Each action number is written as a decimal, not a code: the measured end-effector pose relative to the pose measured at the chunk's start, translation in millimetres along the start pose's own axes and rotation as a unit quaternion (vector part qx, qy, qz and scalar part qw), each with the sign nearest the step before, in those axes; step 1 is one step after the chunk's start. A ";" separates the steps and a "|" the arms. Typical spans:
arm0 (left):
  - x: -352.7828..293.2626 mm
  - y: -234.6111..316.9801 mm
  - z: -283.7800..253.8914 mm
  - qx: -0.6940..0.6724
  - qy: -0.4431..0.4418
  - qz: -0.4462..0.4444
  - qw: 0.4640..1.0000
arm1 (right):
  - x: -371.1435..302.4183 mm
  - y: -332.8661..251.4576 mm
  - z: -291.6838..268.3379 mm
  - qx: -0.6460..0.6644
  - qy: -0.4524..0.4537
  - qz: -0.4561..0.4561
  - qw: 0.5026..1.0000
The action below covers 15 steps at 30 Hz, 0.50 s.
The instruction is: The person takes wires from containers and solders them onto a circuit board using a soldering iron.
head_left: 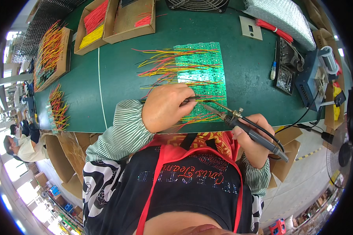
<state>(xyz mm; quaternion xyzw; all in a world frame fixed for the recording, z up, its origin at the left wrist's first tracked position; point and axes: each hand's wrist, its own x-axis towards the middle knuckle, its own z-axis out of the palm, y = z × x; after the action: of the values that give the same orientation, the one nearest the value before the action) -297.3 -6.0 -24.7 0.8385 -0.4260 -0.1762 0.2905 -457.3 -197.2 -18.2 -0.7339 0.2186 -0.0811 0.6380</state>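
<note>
A panel of green circuit boards (208, 74) lies on the table, with rows of red, yellow and black wires (159, 70) reaching out past its left side. My left hand (166, 107) is closed over the panel's lower left part. Its fingers pinch a thin dark tool that looks like tweezers (186, 100), partly hidden by the fingers. In my right hand (255, 137) is a soldering iron (251, 135) with a clamped-on thin feed tube (219, 104). The iron's tip points left at the boards, close to the dark tool; whether they touch I cannot tell.
Cardboard boxes of red wires (96, 17) and yellow wires (92, 37) stand at the far left. More wired boards (58, 109) lie left. At right are a blue soldering station (312, 76) with a solder spool (328, 60), a black tray (286, 66) and a fan (343, 156).
</note>
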 end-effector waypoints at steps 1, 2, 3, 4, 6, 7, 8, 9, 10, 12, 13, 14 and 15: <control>0.0 0.0 -0.2 -0.002 0.001 -0.001 1.000 | -0.6 -1.0 -0.5 0.012 0.003 0.009 1.000; 0.2 0.0 -0.1 -0.002 0.001 -0.001 1.000 | -1.3 -2.1 -1.3 0.034 0.009 0.027 0.999; 0.3 0.0 -0.1 -0.001 0.000 -0.002 1.000 | -1.9 -3.3 -2.4 0.024 0.004 0.017 1.000; 0.3 0.1 0.0 -0.001 0.004 0.000 1.000 | -2.5 -4.7 -4.0 0.020 0.011 0.023 0.999; -0.2 0.7 0.2 0.003 -0.003 -0.007 1.000 | -4.2 -6.7 -6.9 0.017 0.018 0.028 0.999; -0.3 1.3 0.2 0.005 0.005 -0.006 1.000 | -5.3 -7.2 -8.3 0.005 0.027 0.027 0.999; -0.4 1.9 0.0 0.005 -0.005 -0.011 1.000 | -6.2 -7.4 -9.5 -0.004 0.041 0.033 0.999; -0.3 2.7 -0.5 0.008 0.005 -0.003 1.000 | -7.0 -7.3 -10.9 -0.006 0.035 0.025 0.999; -0.2 3.5 -1.4 0.011 0.011 0.002 1.000 | -7.5 -7.0 -12.6 -0.019 0.045 0.015 0.999; -0.3 4.5 -5.9 -0.001 0.024 0.008 1.000 | -8.9 -6.7 -15.1 -0.031 0.055 0.004 0.998; 0.6 5.2 -8.1 -0.011 0.033 0.005 0.999 | -9.6 -6.7 -15.9 -0.023 0.065 0.012 0.998; 1.8 6.2 -9.2 -0.011 0.032 0.011 0.999 | -10.4 -6.7 -16.2 -0.014 0.073 0.020 0.997; 3.1 7.7 -9.3 0.001 0.034 0.026 0.999 | -10.9 -6.8 -16.2 -0.014 0.072 0.020 0.997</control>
<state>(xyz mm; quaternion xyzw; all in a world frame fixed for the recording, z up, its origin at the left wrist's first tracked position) -295.2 -9.0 -12.8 0.8328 -0.4382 -0.1393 0.3082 -472.0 -206.6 -7.0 -0.7304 0.2799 -0.1175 0.6118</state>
